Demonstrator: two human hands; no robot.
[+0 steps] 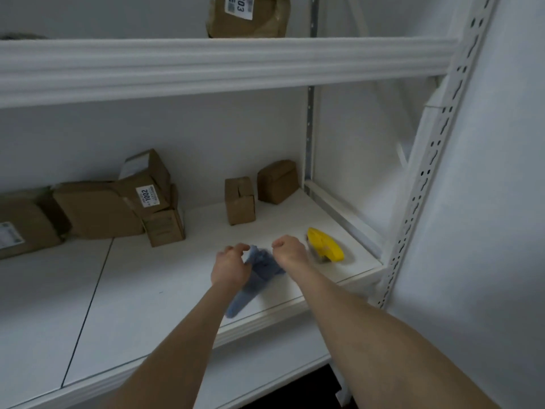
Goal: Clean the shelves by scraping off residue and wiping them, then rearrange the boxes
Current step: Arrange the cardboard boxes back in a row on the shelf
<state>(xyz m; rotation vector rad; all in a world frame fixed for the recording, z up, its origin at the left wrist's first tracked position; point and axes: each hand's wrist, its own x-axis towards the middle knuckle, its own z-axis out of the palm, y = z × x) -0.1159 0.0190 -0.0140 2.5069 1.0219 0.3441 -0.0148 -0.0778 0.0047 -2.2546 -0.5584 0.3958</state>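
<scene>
- the pile (103, 211) of boxes at the shelf's left back leans unevenly, with one box propped on others. a wide wipe that way could nudge it and tip boxes over.
- the shelf (147, 305) has a seam between its panels, where a dragged rag might snag.
- the left hand (231, 262) pinches the cloth (253, 278) at its top edge, fingers curled. the cloth hangs down over the shelf's front part, its lower end near the lip. a loose pinch could let it slide off.
- the right hand (290, 250) is clenched, seemingly on the cloth's other corner, though blur leaves this uncertain.
- the scraper (324, 245) lies on the shelf just right of that hand, near the front right corner. a rightward sweep could knock it over the edge.
</scene>
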